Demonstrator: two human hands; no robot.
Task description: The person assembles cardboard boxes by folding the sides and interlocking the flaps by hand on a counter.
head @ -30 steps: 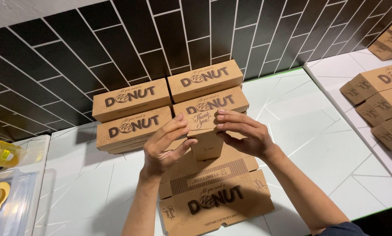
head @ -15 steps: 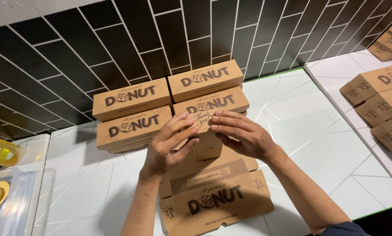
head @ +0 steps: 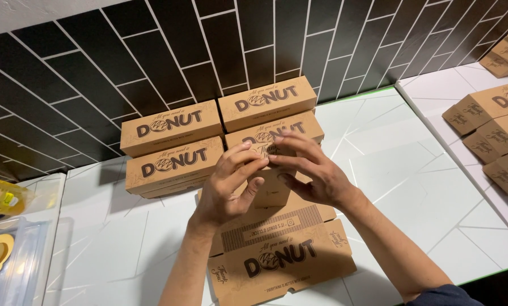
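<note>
Half-folded brown cardboard box (head: 276, 243) lies flat at the white table's (head: 412, 187) near edge, around six o'clock, its printed lid panel facing up. Left hand (head: 227, 190) and right hand (head: 310, 173) meet above its far end, fingers curled together onto a raised flap; both hide the fold itself, so the exact grip is hard to tell, though each seems pinched on the cardboard. Just beyond, at twelve o'clock, four closed boxes (head: 172, 127) of the same kind stand in two stacks of two against the black tiled wall (head: 124, 56). At three o'clock, well apart, more such boxes (head: 492, 136) are piled, at least five in view. At nine o'clock sits a clear plastic container (head: 16, 260) with a yellow packet (head: 2, 198).
</note>
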